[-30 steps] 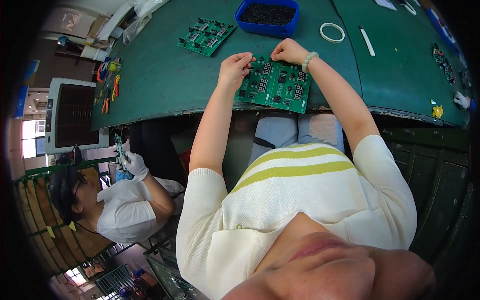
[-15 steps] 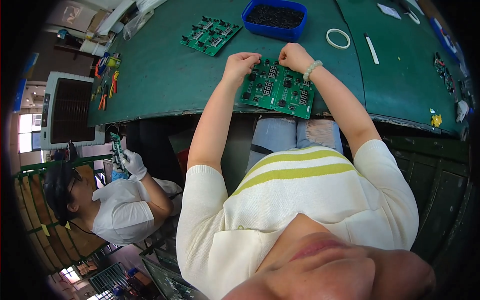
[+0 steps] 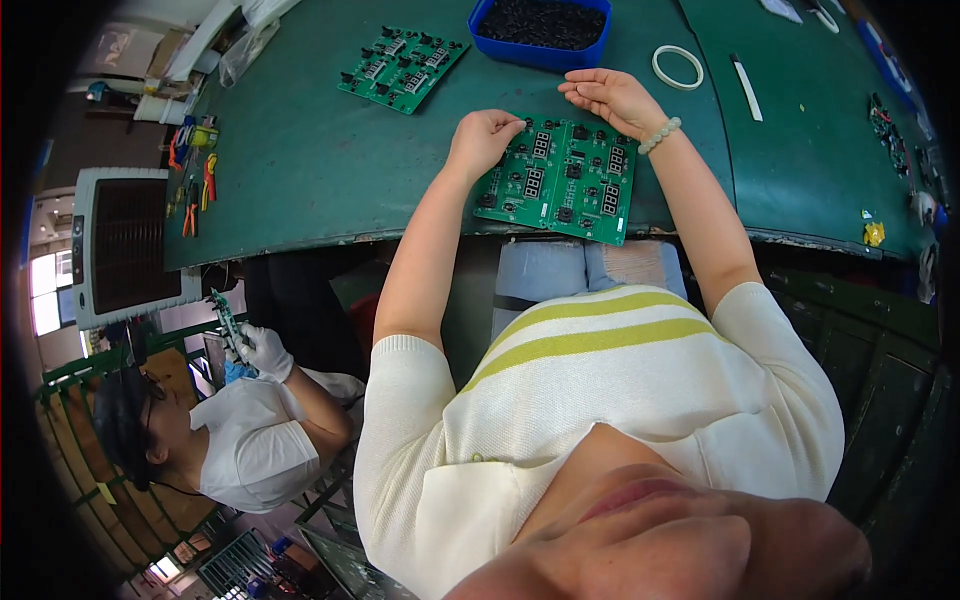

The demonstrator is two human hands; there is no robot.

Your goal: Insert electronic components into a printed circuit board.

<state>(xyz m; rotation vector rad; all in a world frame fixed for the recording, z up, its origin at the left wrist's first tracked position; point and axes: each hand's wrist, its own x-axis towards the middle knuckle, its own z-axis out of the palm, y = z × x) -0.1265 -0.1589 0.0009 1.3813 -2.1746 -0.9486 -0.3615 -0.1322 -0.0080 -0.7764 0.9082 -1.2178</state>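
A green circuit board panel (image 3: 560, 180) with black parts and small displays lies at the near edge of the green table (image 3: 300, 160). My left hand (image 3: 483, 138) rests on the panel's top left corner with its fingers curled onto it. My right hand (image 3: 610, 95), a bead bracelet on its wrist, hovers just past the panel's top edge. Its palm is turned up, its fingers are apart, and I see nothing in it. A blue bin (image 3: 540, 28) of small black parts stands just beyond the right hand.
A second green circuit board panel (image 3: 403, 68) lies further left on the table. A white tape ring (image 3: 678, 66) and a white stick (image 3: 746, 87) lie to the right. Pliers and cutters (image 3: 195, 180) sit at the left edge. Below left, another person in a white glove (image 3: 262, 350) holds a board.
My right hand has come off the panel's top edge and opened with the palm up. The left hand and the panel have stayed where they were.
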